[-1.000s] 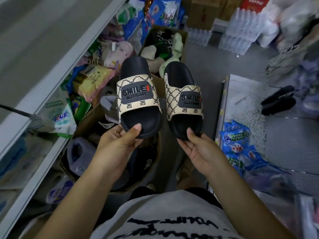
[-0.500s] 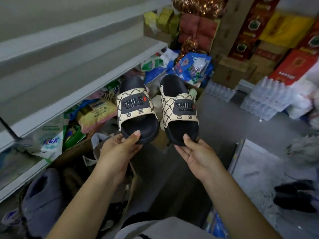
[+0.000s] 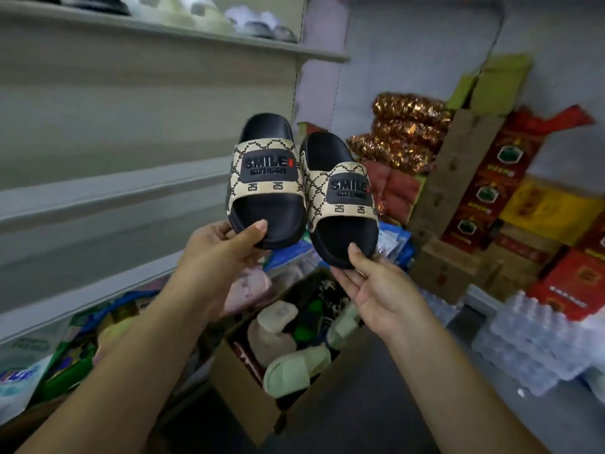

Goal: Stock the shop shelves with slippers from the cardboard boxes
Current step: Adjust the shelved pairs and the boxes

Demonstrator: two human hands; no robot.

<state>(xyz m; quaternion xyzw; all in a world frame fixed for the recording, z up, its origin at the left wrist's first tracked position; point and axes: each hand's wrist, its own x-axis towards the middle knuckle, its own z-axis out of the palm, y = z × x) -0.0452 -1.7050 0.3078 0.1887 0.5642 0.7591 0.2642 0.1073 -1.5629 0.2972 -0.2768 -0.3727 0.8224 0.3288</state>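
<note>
Both slippers [image 3: 266,178] upright, toes down

One wide-angle view looks from the person's head, forward and slightly down along both forearms; the left hand [image 3: 222,247] and right hand [image 3: 379,290], each pinching one of the slippers [image 3: 266,178], sit close at mid-frame. Shelves [image 3: 131,191] run down its left side, a cardboard box [image 3: 244,396] lies low and near, and stacked cartons [image 3: 501,178] stand farther right.

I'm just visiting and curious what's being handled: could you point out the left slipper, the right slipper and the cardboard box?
left slipper [image 3: 266,167]: head view, its strap patch.
right slipper [image 3: 348,189]: head view, its strap patch.
cardboard box [image 3: 242,401]: head view, its near outer wall.
</note>
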